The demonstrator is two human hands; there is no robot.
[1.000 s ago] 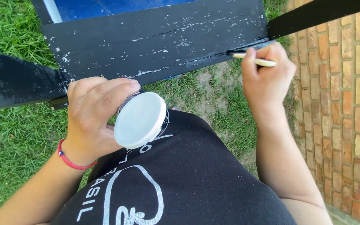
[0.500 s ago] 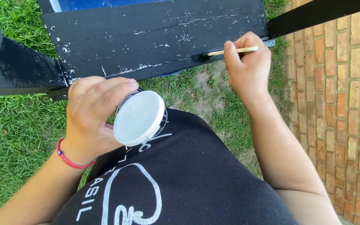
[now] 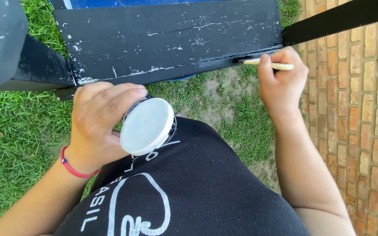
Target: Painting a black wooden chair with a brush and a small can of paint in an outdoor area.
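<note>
At the far left a dark grey slanted panel (image 3: pixel 1 41) fills the corner above a stretch of grass (image 3: pixel 18 131), which runs along the left side and shows again in the middle with a bare patch of soil. Just right of that, the left hand (image 3: pixel 97 124) is curled around a small round paint pot (image 3: pixel 147 126), its grip closed on the pot's side with the fingers over the top edge and the thumb beneath; the pot is tilted so that its white round face, either a lid or a base, which I cannot tell from this angle, turns toward the camera. A red cord bracelet (image 3: pixel 73 168) circles that wrist. The pot sits near the viewer, just above the black shirt (image 3: pixel 197 192) with its white line print, and well short of the woodwork. Across the far side runs a broad black-painted wooden board (image 3: pixel 171 39), its surface flecked and scratched with white, most thickly along the near edge. Further right, the right hand (image 3: pixel 281 83) holds a thin brush with a pale wooden handle (image 3: pixel 270 65), the grip pinched tight on the handle, and the dark bristle end is laid against the lower right edge of the board. A narrower black slat (image 3: pixel 342 19) angles up to the far right, over a brick paving (image 3: pixel 364 113) that fills the right side.
</note>
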